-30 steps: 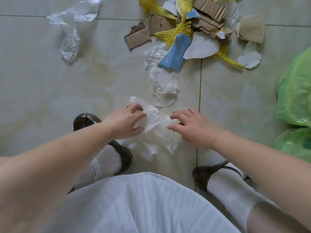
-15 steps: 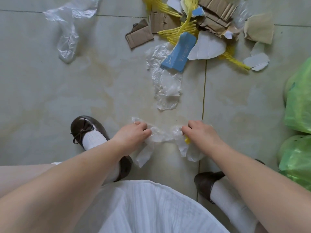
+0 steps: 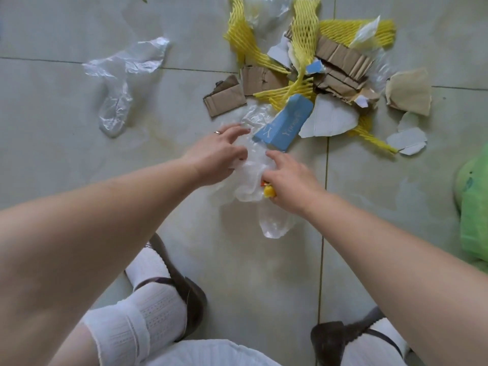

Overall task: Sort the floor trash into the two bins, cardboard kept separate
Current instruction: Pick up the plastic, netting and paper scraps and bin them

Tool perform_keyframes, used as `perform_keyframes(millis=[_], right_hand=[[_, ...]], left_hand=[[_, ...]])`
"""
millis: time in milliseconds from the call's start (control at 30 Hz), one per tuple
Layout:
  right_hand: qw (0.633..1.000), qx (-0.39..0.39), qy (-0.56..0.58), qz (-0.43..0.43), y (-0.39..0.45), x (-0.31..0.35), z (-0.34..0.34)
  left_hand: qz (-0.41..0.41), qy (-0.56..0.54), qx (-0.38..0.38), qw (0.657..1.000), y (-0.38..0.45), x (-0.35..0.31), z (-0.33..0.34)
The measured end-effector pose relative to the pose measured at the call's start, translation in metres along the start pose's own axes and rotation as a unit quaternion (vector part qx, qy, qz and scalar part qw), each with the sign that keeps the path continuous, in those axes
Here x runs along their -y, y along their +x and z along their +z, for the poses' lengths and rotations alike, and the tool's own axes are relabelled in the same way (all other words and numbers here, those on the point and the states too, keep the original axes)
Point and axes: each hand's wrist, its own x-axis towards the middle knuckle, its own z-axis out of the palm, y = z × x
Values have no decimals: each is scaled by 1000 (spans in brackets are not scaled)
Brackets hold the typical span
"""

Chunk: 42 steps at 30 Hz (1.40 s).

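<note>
1. Head view looks down on a pale glossy tiled floor (image 3: 79,180) where both bare hands meet over a crumpled clear plastic film (image 3: 250,178), thin and wrinkled, lying just short of the trash pile.
2. Left hand (image 3: 219,157) (a ring on one finger) has its fingers spread and pressed onto the film, its grip released, curled round nothing.
3. Right hand (image 3: 287,178) is clenched on the film's bunched edge, with a small yellow-orange scrap (image 3: 268,191) showing under the palm; what that scrap is cannot be told.
4. A flat blue printed carton piece (image 3: 286,125) lies just beyond the fingertips, resting on the film's far end.
5. Behind it sit ridged brown corrugated cardboard pieces (image 3: 340,67), some torn, tangled with yellow foam mesh sleeves (image 3: 303,19).
6. Jagged grey-white board shards (image 3: 330,120) lie to the right of the carton.
7. Another clear plastic bag (image 3: 124,77) lies well apart to the left.
8. A green plastic bin liner (image 3: 475,220) fills the right edge.
</note>
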Motion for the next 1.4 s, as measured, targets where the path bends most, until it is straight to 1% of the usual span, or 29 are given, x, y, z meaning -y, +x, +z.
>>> perform_keyframes(millis=[67, 133, 167, 300, 433, 533, 600, 667, 767, 900, 1033, 1133, 1167, 1233, 1333, 1400], right_hand=[[999, 28, -16, -3, 4, -4, 4], [1000, 22, -23, 1, 6, -8, 7], [1000, 9, -21, 5, 6, -11, 10], [997, -76, -10, 11, 10, -19, 15], [991, -122, 45, 38, 12, -29, 12], [988, -122, 54, 78, 12, -39, 8], [987, -113, 67, 94, 10, -43, 6], [986, -103, 85, 100, 6, -45, 4], [986, -97, 101, 94, 2, -45, -3], [987, -93, 93, 97, -2, -44, -20], [988, -95, 69, 96, -5, -39, -51], [987, -121, 44, 95, 1, -34, -83], [986, -135, 39, 92, 5, -32, -93], [984, -154, 30, 89, 18, -31, -110], [981, -169, 23, 98, 44, -34, -132], [978, -175, 23, 114, 63, -37, -144]], left_hand=[[6, 37, 59, 998, 17, 4, 0], [3, 58, 83, 995, 28, 6, 2], [-1, 62, 80, 995, 30, 6, 3], [-42, 61, 29, 997, 33, 0, 3], [-88, 4, 9, 996, 37, -3, 9], [-115, -21, 7, 993, 41, -3, 13], [-153, -58, -1, 987, 41, -2, 15], [-184, -83, -12, 979, 38, 1, 14], [-196, -78, -7, 978, 30, 10, 7], [-188, -15, -17, 982, 17, 31, -30], [-167, 64, -16, 984, 3, 56, -102], [-207, 94, -70, 971, -7, 79, -157], [-221, 100, -76, 967, -10, 89, -172], [-248, 121, -66, 959, -15, 107, -197], [-280, 127, -70, 949, -14, 132, -206], [-274, 124, -65, 952, -13, 151, -191]])
